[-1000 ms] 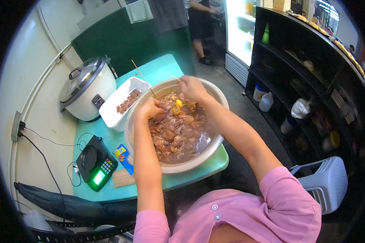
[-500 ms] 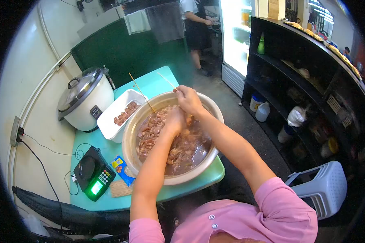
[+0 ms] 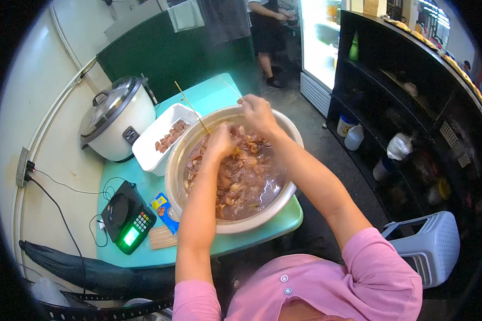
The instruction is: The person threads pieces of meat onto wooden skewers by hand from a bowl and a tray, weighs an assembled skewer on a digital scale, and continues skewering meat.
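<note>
A big round basin [image 3: 170, 176] holds many pieces of raw meat [image 3: 241, 179] in brownish liquid. My left hand [image 3: 223, 140] is down at the meat in the basin's far part, fingers curled and closed on a piece that they mostly hide. Above the far rim, my right hand [image 3: 258, 114] grips a thin wooden skewer [image 3: 230, 89], which points away to the upper left. Another skewer [image 3: 190, 103] leans over the basin's left rim with its lower end at the meat. A white tray [image 3: 144, 142] beside the basin contains several meat pieces [image 3: 171, 136].
On the turquoise table [image 3: 115, 176] stand a rice cooker [image 3: 112, 125], a digital scale [image 3: 127, 216], a blue packet [image 3: 167, 214] and a bundle of skewers [image 3: 162, 238]. A grey stool [image 3: 434, 246] and black shelves [image 3: 380, 101] are to the right. Farther back, a person [image 3: 268, 32] stands near a lit fridge [image 3: 318, 53].
My left hand has come up slightly and left in the meat, its fingers showing more. My right hand still holds its skewer near the far rim. The view has shifted a little.
</note>
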`<state>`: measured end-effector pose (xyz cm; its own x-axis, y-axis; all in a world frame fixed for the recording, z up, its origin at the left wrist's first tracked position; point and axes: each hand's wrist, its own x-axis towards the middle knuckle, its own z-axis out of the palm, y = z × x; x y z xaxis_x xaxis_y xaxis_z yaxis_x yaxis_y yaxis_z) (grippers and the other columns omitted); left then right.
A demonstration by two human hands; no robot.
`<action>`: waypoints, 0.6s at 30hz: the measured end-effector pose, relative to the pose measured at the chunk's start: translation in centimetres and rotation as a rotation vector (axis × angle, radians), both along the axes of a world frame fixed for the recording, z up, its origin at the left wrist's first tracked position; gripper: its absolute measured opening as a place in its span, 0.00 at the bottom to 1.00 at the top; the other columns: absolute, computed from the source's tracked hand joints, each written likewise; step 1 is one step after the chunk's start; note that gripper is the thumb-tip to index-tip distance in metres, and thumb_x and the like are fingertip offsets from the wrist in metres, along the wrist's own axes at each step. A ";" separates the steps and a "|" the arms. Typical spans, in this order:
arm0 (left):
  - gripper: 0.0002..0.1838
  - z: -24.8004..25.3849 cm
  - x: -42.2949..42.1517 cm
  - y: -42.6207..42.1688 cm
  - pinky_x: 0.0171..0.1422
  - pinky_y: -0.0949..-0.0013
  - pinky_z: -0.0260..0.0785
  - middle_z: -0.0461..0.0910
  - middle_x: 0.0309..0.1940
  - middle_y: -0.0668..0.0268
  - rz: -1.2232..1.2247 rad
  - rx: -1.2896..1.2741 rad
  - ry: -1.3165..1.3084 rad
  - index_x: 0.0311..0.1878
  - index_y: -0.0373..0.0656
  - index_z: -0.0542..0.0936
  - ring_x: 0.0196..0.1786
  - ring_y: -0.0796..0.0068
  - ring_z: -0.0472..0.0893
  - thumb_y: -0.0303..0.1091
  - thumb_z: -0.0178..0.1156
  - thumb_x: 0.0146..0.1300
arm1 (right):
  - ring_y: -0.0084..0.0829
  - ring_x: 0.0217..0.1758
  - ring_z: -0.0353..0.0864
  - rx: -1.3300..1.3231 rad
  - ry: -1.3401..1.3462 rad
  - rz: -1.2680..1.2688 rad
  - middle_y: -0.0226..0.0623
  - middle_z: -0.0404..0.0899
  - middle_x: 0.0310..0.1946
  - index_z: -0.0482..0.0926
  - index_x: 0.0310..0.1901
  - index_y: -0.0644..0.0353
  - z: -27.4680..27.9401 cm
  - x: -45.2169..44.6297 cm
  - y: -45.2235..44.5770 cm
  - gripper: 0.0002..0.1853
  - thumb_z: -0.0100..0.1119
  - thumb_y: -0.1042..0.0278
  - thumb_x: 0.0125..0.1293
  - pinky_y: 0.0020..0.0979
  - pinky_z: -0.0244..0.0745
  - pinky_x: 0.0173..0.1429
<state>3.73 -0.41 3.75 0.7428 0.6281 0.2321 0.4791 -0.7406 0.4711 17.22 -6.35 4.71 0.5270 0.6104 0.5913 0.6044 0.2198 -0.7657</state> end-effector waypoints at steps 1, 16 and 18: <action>0.13 -0.2 -0.4 1.5 0.42 0.62 0.71 0.81 0.31 0.55 -0.056 -0.081 -0.038 0.35 0.38 0.79 0.36 0.60 0.81 0.31 0.64 0.45 | 0.48 0.40 0.80 0.001 0.014 0.006 0.54 0.79 0.32 0.79 0.37 0.64 0.0 0.1 0.1 0.11 0.47 0.70 0.61 0.40 0.73 0.46; 0.14 -1.1 0.1 1.8 0.52 0.58 0.69 0.80 0.41 0.51 0.123 0.120 0.078 0.43 0.43 0.82 0.46 0.54 0.79 0.38 0.61 0.55 | 0.35 0.28 0.79 0.117 0.043 -0.050 0.47 0.79 0.24 0.80 0.37 0.65 -0.5 1.6 0.9 0.10 0.50 0.70 0.61 0.34 0.71 0.36; 0.16 -2.3 2.3 0.9 0.56 0.57 0.67 0.78 0.46 0.51 0.019 0.158 0.170 0.47 0.43 0.81 0.50 0.54 0.77 0.35 0.61 0.54 | 0.34 0.28 0.79 0.046 0.097 -0.035 0.46 0.79 0.24 0.80 0.37 0.65 -0.4 2.0 0.9 0.11 0.50 0.70 0.61 0.33 0.71 0.37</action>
<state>5.99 0.52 1.47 0.7678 0.6082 0.2015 0.5562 -0.7888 0.2615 19.19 -5.50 4.34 0.6040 0.5640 0.5632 0.5359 0.2356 -0.8107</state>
